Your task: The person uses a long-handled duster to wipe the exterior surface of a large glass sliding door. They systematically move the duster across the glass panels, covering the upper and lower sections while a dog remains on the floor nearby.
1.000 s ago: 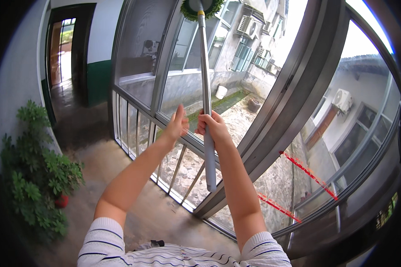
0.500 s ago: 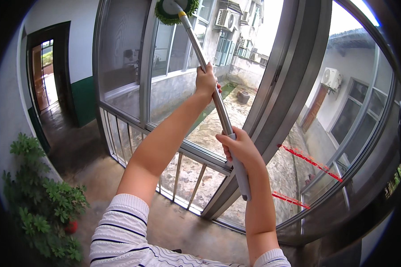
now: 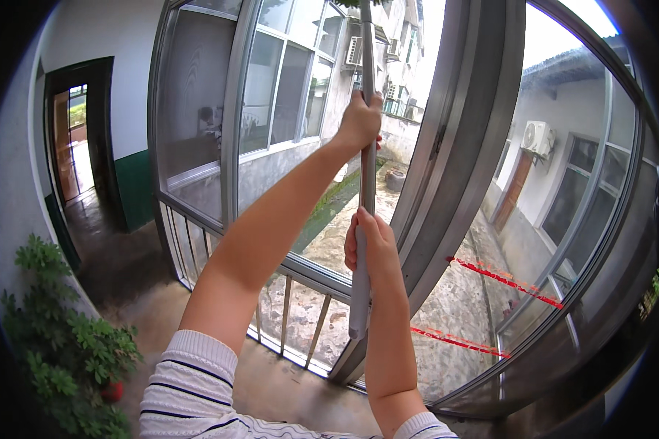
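Both my arms reach up and forward with a long-handled mop (image 3: 368,179), its metal pole standing nearly upright before the window. My left hand (image 3: 359,123) is closed round the upper part of the pole. Lower down, my right hand (image 3: 373,247) grips it at the top of the grey plastic grip, whose end hangs free below. Only a bit of the mop's green shaggy head shows at the top edge; the rest is out of view. Beyond the pole is the metal-framed window (image 3: 318,276), and I cannot tell whether the head touches it.
A thick upright frame post (image 3: 458,146) stands just right of my hands. Metal railing bars (image 3: 318,329) run under the window. Red strips (image 3: 505,278) cross the right pane. At the lower left is a leafy plant (image 3: 73,329); a doorway (image 3: 80,154) lies farther left.
The mop has swung from leaning left to nearly upright, its green head moving right and mostly out of view. My left hand has gone right and slightly up; my right hand has shifted left.
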`<act>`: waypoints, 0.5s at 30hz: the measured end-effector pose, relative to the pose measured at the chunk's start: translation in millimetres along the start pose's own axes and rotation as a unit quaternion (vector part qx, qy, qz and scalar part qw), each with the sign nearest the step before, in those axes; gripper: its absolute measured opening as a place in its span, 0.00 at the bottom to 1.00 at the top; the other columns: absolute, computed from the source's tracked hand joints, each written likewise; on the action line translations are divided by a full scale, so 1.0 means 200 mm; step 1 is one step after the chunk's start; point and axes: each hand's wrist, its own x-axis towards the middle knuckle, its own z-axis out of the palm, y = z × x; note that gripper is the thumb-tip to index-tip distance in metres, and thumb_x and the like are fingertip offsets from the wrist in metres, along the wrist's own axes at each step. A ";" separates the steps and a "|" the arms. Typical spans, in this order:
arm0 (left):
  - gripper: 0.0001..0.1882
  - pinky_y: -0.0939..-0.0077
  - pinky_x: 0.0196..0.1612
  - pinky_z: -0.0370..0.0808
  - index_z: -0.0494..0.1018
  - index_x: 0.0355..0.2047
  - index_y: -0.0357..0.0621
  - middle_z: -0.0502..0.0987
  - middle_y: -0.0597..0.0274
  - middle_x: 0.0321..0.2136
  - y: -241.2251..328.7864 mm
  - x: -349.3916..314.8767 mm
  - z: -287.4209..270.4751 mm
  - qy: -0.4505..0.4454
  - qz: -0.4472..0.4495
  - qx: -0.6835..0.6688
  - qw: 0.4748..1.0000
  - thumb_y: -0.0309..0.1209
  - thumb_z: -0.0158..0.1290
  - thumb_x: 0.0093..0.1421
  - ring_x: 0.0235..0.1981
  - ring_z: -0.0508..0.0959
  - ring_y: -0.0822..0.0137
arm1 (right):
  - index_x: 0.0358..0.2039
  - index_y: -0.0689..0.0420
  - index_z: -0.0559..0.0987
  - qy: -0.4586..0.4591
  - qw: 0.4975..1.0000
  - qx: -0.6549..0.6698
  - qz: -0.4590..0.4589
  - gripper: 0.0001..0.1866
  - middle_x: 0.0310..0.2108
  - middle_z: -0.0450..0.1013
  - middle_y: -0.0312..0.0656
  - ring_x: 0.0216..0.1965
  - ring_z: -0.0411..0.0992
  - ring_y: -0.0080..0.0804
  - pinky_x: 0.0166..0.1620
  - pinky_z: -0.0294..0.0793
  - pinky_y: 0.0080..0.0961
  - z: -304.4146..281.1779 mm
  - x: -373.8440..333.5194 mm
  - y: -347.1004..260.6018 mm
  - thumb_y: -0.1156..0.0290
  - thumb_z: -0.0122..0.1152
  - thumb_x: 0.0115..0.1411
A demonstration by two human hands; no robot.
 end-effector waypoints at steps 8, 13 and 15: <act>0.26 0.65 0.14 0.74 0.56 0.49 0.33 0.71 0.46 0.21 -0.10 -0.17 0.06 -0.087 -0.001 0.077 0.993 0.45 0.42 0.65 0.13 0.74 0.58 | 0.27 0.54 0.63 0.022 0.999 0.044 -0.010 0.19 0.13 0.61 0.36 0.11 0.60 0.24 0.13 0.59 0.21 -0.02 -0.05 0.28 0.52 0.46 0.66; 0.21 0.67 0.14 0.74 0.60 0.45 0.36 0.72 0.52 0.20 -0.02 -0.08 -0.06 -0.041 0.013 0.110 0.993 0.44 0.41 0.66 0.14 0.75 0.61 | 0.29 0.55 0.63 -0.023 0.998 0.052 -0.008 0.19 0.13 0.61 0.39 0.08 0.61 0.28 0.11 0.59 0.24 0.08 0.07 0.24 0.52 0.46 0.65; 0.21 0.67 0.13 0.73 0.60 0.46 0.35 0.71 0.53 0.19 -0.01 -0.07 -0.08 -0.028 0.004 0.099 0.995 0.44 0.40 0.66 0.13 0.74 0.62 | 0.28 0.55 0.63 -0.019 0.999 0.030 0.009 0.20 0.12 0.61 0.38 0.08 0.61 0.27 0.11 0.59 0.24 0.07 0.07 0.19 0.51 0.46 0.65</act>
